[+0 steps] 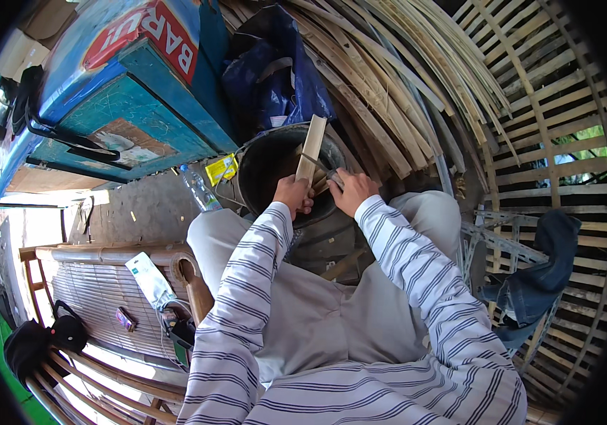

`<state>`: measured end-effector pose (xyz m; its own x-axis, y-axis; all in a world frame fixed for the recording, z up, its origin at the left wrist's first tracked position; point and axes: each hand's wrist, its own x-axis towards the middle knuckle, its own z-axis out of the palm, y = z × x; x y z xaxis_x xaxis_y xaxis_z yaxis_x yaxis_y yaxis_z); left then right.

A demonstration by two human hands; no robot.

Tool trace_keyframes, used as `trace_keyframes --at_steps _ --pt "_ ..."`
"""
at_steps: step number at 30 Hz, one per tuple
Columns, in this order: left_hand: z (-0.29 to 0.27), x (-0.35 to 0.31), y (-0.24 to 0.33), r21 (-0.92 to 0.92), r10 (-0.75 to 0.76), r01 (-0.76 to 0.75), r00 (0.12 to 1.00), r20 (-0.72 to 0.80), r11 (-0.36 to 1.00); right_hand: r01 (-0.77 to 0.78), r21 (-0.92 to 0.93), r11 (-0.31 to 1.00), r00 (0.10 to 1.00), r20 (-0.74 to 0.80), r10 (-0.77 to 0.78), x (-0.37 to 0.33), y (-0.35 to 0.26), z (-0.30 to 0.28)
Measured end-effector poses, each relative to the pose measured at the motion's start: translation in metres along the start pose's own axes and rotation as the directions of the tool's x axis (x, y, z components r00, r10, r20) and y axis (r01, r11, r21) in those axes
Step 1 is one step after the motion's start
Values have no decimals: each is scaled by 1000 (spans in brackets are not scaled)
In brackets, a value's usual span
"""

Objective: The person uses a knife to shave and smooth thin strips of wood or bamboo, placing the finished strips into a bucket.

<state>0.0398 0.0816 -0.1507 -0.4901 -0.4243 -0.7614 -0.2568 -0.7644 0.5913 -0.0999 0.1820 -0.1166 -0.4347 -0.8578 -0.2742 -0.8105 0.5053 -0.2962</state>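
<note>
Between my knees, my left hand [293,195] is closed around the lower end of a flat, pale bamboo piece [315,139], which points up and away from me. My right hand [353,191] grips the handle of a knife [333,178]. The knife's blade lies across the bamboo piece, just above my left fingers. Under both hands stands a round dark bucket [252,173]; its inside is in shadow, with pale pieces partly visible behind my hands.
Long bamboo strips [367,92] are heaped at the far right, beside a slatted wall [530,78]. Behind the bucket sits a blue plastic bag [275,85]. Left are a blue box [140,106], a yellow packet [221,169], a clear bottle [201,191] and a bamboo bench [98,283].
</note>
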Motion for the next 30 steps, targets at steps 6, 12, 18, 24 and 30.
trace_keyframes --at_steps 6,12,18,24,30 --pt "-1 3 9 -61 7 -7 1000 8 998 17 29 999 1000 -9 -16 13 3 -3" --pt "8 -3 3 -28 -9 8 999 -40 1000 28 74 997 1000 2 -28 13 10 -14" --pt "20 -4 -3 -45 11 -12 999 -37 999 26 107 994 999 39 -30 8 24 -22" --pt "25 -4 -5 -64 17 -20 999 -46 998 19 138 990 994 106 -33 5 37 -32" --pt "23 -20 -1 -14 2 -3 995 -97 1000 57 100 993 995 74 -64 5 37 -36"
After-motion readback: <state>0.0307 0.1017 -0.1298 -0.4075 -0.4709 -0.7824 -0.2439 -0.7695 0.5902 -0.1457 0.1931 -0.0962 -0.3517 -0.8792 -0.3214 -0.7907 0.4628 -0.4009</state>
